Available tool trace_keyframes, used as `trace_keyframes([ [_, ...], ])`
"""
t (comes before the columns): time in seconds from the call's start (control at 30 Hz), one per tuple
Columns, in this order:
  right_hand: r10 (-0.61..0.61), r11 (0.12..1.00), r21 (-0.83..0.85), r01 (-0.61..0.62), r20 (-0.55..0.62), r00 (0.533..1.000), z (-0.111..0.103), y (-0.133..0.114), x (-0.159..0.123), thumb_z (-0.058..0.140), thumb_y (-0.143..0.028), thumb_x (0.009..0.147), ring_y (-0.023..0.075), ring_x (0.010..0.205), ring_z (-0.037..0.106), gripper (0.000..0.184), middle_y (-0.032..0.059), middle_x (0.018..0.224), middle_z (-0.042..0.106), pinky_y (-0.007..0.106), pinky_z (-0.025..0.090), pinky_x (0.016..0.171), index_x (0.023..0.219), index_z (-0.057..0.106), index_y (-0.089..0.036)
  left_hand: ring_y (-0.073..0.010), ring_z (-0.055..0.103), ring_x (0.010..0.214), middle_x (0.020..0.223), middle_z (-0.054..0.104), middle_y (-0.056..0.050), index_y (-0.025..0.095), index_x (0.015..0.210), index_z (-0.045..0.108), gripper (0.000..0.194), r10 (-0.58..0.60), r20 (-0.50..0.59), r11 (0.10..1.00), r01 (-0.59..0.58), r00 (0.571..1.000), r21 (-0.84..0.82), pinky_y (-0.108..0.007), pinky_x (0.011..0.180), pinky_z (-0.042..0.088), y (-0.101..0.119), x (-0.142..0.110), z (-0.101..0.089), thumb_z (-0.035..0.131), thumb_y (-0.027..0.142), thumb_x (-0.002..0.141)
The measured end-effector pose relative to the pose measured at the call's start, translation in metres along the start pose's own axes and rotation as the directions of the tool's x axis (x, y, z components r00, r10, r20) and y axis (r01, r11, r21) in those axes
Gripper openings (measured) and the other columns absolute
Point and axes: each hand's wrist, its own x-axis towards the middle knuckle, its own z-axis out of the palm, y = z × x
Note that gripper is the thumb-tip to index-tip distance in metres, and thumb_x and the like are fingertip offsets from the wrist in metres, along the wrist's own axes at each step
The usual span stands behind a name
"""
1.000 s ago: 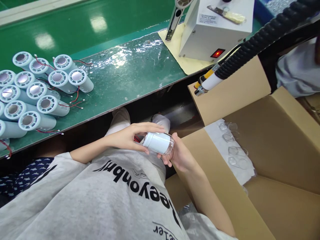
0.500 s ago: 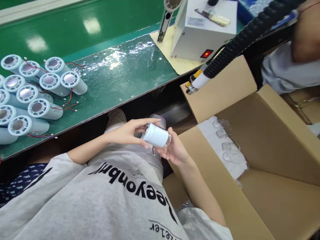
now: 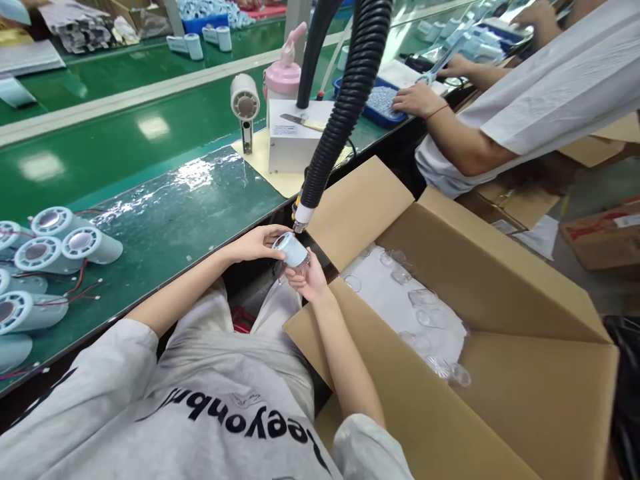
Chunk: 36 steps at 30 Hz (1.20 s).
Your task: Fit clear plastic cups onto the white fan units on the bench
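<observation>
A light-blue cylindrical housing (image 3: 294,251) is held tilted over my lap, just below the tip of a hose nozzle (image 3: 303,217). My left hand (image 3: 256,243) grips its upper end between thumb and fingers. Clear plastic shows around the lower end, apparently a cover (image 3: 299,268). My right hand (image 3: 311,279) has its fingers wrapped around that clear end. A gap shows between nozzle and cylinder, though whether they touch is hard to tell. Similar housings (image 3: 93,245) with red wires lie in a group on the green bench at left.
An open carton (image 3: 530,393) at my right holds clear plastic pieces (image 3: 425,308) on white sheeting. The black corrugated hose (image 3: 345,100) hangs before a white box (image 3: 293,155). A hairdryer-like unit (image 3: 245,107) stands beside it. A co-worker's arm (image 3: 460,137) is at upper right.
The view has swung right and up, showing more of the bench and the co-worker. My hands have brought the cylinder up close under the nozzle, its end tipped further upward.
</observation>
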Motion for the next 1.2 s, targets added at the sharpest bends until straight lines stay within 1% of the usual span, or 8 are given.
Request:
trace_keyframes([
  [0.3,0.213,0.963,-0.191,-0.190,0.107,0.971,0.016,0.014,-0.048,0.006,-0.071,0.102,0.0055,0.028,0.028,0.079,-0.0023,0.044,0.051,0.011,0.019,0.028,0.092,0.061,-0.016,-0.0249,0.069,0.116,0.142,0.061,-0.016,0.022,0.137,0.063,0.075,0.047,0.084,0.985,-0.060,0.995,0.163,-0.038,0.097,0.059,0.019,-0.074,0.021,0.091,0.019,0.067],
  [0.4,0.110,0.918,-0.395,-0.035,0.168,0.980,0.019,0.024,-0.074,0.016,-0.088,0.091,0.0087,0.034,0.046,0.087,0.0014,0.055,0.060,0.015,0.034,0.031,0.100,0.064,-0.015,-0.0233,0.070,0.113,0.135,0.066,-0.014,0.022,0.139,0.063,0.069,0.044,0.056,0.992,-0.050,0.997,0.111,-0.034,0.094,0.061,0.028,-0.099,0.037,0.086,0.022,0.074],
  [0.47,-0.141,0.826,-0.518,0.222,0.192,0.971,0.021,0.030,-0.090,0.034,-0.094,0.083,0.0151,0.054,0.065,0.087,0.0088,0.082,0.072,0.024,0.054,0.046,0.114,0.063,-0.018,-0.0203,0.072,0.105,0.133,0.067,-0.013,0.023,0.140,0.062,0.068,0.027,0.026,0.999,-0.028,0.999,0.032,-0.029,0.087,0.062,0.031,-0.113,0.045,0.085,0.023,0.076],
  [0.57,-0.569,0.385,-0.689,0.613,0.346,0.746,0.022,0.035,-0.106,0.073,-0.072,0.080,0.0287,0.115,0.070,0.071,0.0141,0.141,0.062,0.046,0.062,0.095,0.134,0.058,-0.029,-0.0170,0.074,0.091,0.124,0.071,-0.010,0.025,0.144,0.059,0.070,-0.025,0.005,0.999,0.025,1.000,-0.038,-0.025,0.076,0.062,0.031,-0.129,0.051,0.085,0.027,0.078],
  [0.63,-0.628,0.071,-0.695,0.716,0.526,0.573,0.023,0.038,-0.113,0.081,-0.042,0.086,0.0302,0.133,0.061,0.051,0.0092,0.151,0.057,0.053,0.052,0.111,0.133,0.062,-0.036,-0.0162,0.075,0.084,0.118,0.074,-0.009,0.026,0.147,0.057,0.072,-0.048,0.021,0.999,0.048,0.999,-0.023,-0.025,0.072,0.062,0.030,-0.137,0.052,0.084,0.028,0.080],
  [0.7,-0.606,0.001,-0.660,0.751,0.597,0.526,0.025,0.040,-0.117,0.078,-0.026,0.090,0.0286,0.133,0.063,0.047,0.0059,0.147,0.063,0.050,0.054,0.110,0.133,0.065,-0.039,-0.0183,0.076,0.091,0.122,0.074,-0.010,0.026,0.148,0.057,0.076,-0.016,0.055,1.000,0.016,0.998,0.010,-0.027,0.078,0.063,0.031,-0.142,0.052,0.086,0.025,0.078],
  [0.87,-0.543,0.457,-0.607,0.650,0.388,0.745,0.033,0.048,-0.121,0.075,-0.040,0.093,0.0222,0.101,0.077,0.048,0.0024,0.122,0.078,0.034,0.066,0.082,0.139,0.063,-0.043,-0.0248,0.064,0.132,0.151,0.060,-0.010,0.034,0.144,0.061,0.082,0.133,0.116,0.991,-0.134,0.984,0.005,-0.033,0.108,0.055,0.031,-0.149,0.050,0.088,0.009,0.070],
  [1.2,-0.487,0.459,-0.725,0.515,0.280,0.828,0.035,0.056,-0.120,0.079,-0.040,0.087,0.0282,0.108,0.075,0.040,0.0047,0.130,0.075,0.043,0.065,0.089,0.126,0.075,-0.036,-0.0240,0.071,0.117,0.138,0.069,-0.011,0.028,0.152,0.053,0.084,-0.077,0.126,0.981,0.098,0.989,-0.167,-0.033,0.097,0.058,0.009,-0.155,0.055,0.087,0.022,0.075],
])
